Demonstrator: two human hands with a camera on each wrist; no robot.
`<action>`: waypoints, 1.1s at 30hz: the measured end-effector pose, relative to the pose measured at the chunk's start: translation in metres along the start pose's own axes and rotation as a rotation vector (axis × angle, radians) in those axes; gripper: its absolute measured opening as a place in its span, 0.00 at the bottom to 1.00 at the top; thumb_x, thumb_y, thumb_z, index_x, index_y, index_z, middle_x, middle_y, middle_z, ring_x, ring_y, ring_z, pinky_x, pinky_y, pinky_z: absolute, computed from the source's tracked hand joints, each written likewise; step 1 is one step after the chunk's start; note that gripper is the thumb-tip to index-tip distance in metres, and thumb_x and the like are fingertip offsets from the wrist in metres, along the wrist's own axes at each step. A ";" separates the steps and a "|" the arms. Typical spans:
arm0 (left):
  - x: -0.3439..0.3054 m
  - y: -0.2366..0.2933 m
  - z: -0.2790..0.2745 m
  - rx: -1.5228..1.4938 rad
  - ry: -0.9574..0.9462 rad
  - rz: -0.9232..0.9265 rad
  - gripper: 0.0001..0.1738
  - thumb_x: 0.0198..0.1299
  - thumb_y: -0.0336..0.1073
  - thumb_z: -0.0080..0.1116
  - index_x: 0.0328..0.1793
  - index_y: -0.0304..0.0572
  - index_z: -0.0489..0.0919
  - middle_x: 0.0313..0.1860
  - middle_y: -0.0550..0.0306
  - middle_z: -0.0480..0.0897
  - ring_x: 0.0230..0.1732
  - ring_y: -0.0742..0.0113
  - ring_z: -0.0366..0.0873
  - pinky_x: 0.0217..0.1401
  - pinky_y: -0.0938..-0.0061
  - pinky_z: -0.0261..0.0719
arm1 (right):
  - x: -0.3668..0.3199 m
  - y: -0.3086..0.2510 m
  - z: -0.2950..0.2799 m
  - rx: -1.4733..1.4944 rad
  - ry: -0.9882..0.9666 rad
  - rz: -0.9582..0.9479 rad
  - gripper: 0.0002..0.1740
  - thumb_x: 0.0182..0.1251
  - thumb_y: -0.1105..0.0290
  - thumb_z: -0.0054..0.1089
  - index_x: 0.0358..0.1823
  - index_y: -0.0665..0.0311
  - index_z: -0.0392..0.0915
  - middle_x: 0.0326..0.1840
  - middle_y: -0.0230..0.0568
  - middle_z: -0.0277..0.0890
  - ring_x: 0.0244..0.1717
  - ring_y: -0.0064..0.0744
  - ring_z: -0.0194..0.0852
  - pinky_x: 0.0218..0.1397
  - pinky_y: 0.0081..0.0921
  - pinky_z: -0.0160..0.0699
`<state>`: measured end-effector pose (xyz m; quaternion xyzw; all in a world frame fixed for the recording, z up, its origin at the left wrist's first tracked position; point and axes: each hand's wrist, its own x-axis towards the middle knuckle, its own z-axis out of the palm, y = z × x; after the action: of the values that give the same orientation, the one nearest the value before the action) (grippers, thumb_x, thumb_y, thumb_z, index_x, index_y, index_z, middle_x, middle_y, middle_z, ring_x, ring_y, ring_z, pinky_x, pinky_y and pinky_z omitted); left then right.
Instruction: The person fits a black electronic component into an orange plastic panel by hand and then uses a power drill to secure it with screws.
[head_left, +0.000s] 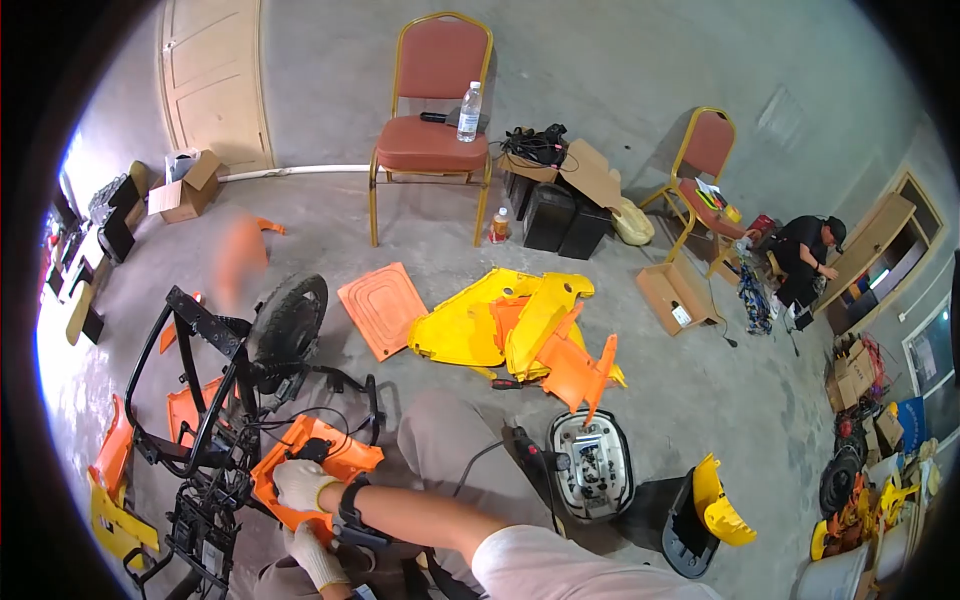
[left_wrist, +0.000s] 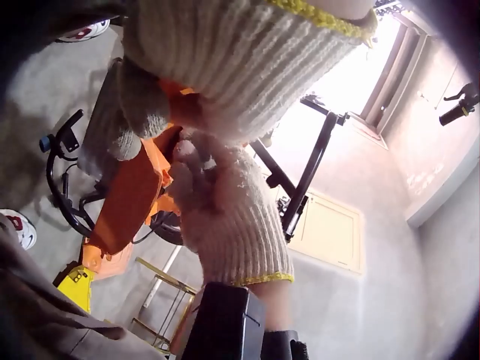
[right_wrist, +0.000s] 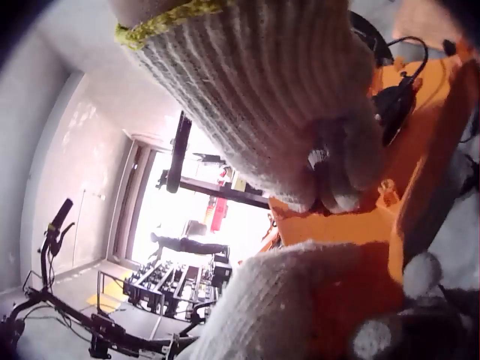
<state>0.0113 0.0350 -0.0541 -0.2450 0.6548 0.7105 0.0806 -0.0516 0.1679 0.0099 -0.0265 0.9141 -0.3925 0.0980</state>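
Observation:
An orange plastic panel [head_left: 345, 457] with raised side walls lies beside the black scooter frame [head_left: 205, 400], a black round part and cable on its inner face. My gloved left hand [head_left: 315, 560] grips its near edge; in the right wrist view, fingertips [right_wrist: 424, 276] show on the panel's far side. My gloved right hand [head_left: 300, 486] has bent fingers, their tips bunched low against the panel's inner face [right_wrist: 330, 225]. I cannot tell whether those fingers pinch a small part.
Yellow panels [head_left: 465, 325] and a flat orange panel [head_left: 383, 310] lie ahead on the floor. A power drill [head_left: 535, 455] lies by a white-lined tray of small parts [head_left: 592, 490]. A chair [head_left: 435, 140] stands by the wall; another person [head_left: 803, 260] crouches far right.

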 end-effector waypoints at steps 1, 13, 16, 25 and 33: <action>0.009 -0.008 -0.006 0.020 -0.004 -0.019 0.30 0.53 0.20 0.50 0.67 0.28 0.69 0.47 0.51 0.81 0.39 0.64 0.81 0.39 0.74 0.79 | -0.008 -0.006 -0.001 -0.031 0.070 -0.033 0.13 0.51 0.66 0.65 0.33 0.69 0.85 0.30 0.53 0.84 0.38 0.48 0.87 0.44 0.41 0.83; 0.015 -0.008 0.001 -0.125 -0.001 -0.003 0.23 0.62 0.25 0.49 0.64 0.29 0.71 0.45 0.44 0.82 0.36 0.59 0.83 0.34 0.69 0.81 | -0.007 -0.025 0.022 -0.461 0.091 -0.136 0.08 0.54 0.69 0.61 0.30 0.59 0.88 0.30 0.39 0.85 0.32 0.38 0.85 0.30 0.37 0.79; 0.009 0.001 0.003 -0.116 -0.035 -0.064 0.24 0.62 0.26 0.49 0.66 0.28 0.70 0.48 0.42 0.81 0.41 0.55 0.83 0.40 0.65 0.83 | -0.002 -0.026 0.029 -0.517 0.148 -0.094 0.08 0.53 0.67 0.61 0.28 0.57 0.89 0.29 0.35 0.85 0.31 0.37 0.85 0.27 0.38 0.76; 0.042 -0.022 -0.035 -0.117 -0.208 -0.007 0.21 0.74 0.38 0.42 0.66 0.33 0.71 0.54 0.46 0.80 0.47 0.57 0.82 0.51 0.62 0.82 | 0.004 -0.037 0.037 -0.403 0.100 0.012 0.09 0.55 0.64 0.61 0.31 0.56 0.88 0.29 0.38 0.86 0.32 0.37 0.85 0.28 0.41 0.75; 0.034 -0.021 -0.051 -0.145 -0.233 -0.120 0.26 0.77 0.46 0.34 0.71 0.37 0.68 0.60 0.49 0.77 0.56 0.59 0.78 0.59 0.65 0.78 | 0.011 -0.041 0.057 -0.603 0.103 -0.034 0.10 0.55 0.64 0.61 0.33 0.55 0.89 0.29 0.37 0.85 0.31 0.40 0.84 0.27 0.45 0.74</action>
<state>0.0036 -0.0188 -0.0888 -0.2048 0.5719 0.7736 0.1807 -0.0523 0.0976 -0.0006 -0.0500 0.9926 -0.1058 0.0327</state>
